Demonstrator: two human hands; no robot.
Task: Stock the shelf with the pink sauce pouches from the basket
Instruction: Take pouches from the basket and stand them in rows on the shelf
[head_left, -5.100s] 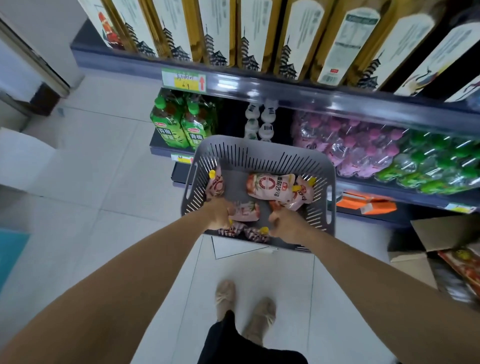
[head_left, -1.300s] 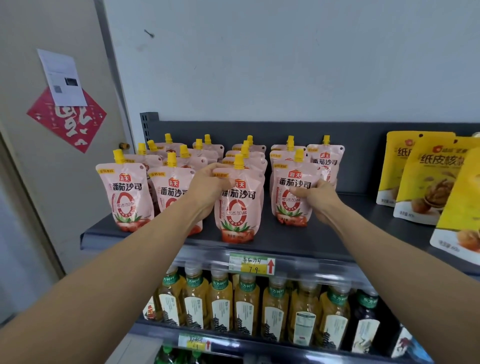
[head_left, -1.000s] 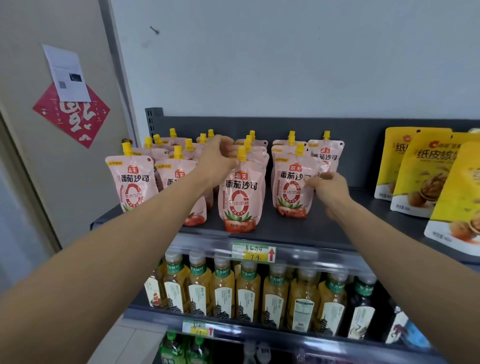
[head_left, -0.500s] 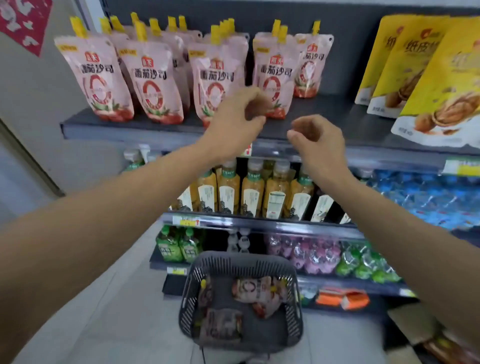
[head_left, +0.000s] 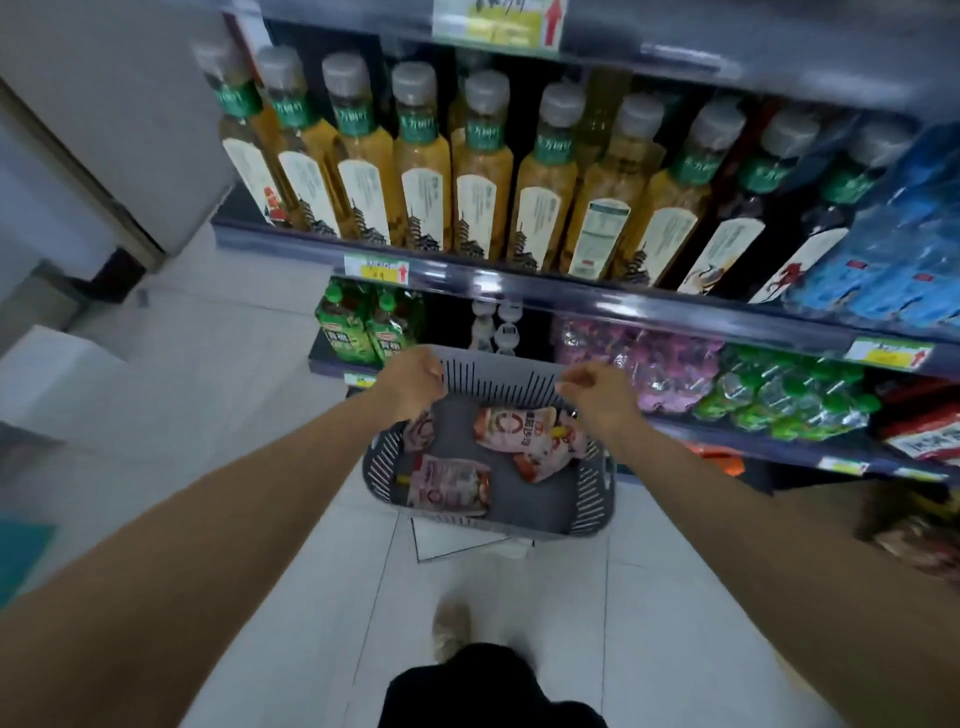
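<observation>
A grey slotted basket (head_left: 592, 499) stands on the floor below me. Several pink sauce pouches lie flat in it: one at the front left (head_left: 451, 486), one in the middle (head_left: 511, 428), another partly under it at the right (head_left: 545, 460). My left hand (head_left: 410, 382) hovers over the basket's far left corner, fingers loosely curled and holding nothing. My right hand (head_left: 595, 392) hovers over the far right side, fingers also loosely curled and empty. The top shelf with the standing pouches is out of view.
A shelf of amber drink bottles (head_left: 483, 171) runs across the top. Below it sit green bottles (head_left: 358, 327), pink and green packs (head_left: 649, 364) and blue water packs (head_left: 904, 249). White floor tiles (head_left: 218, 395) spread to the left. My shoe (head_left: 451, 626) shows below the basket.
My view has swung down from the top shelf to the basket. Both hands, empty after leaving pouches on the shelf, have dropped from shelf height to just over the basket.
</observation>
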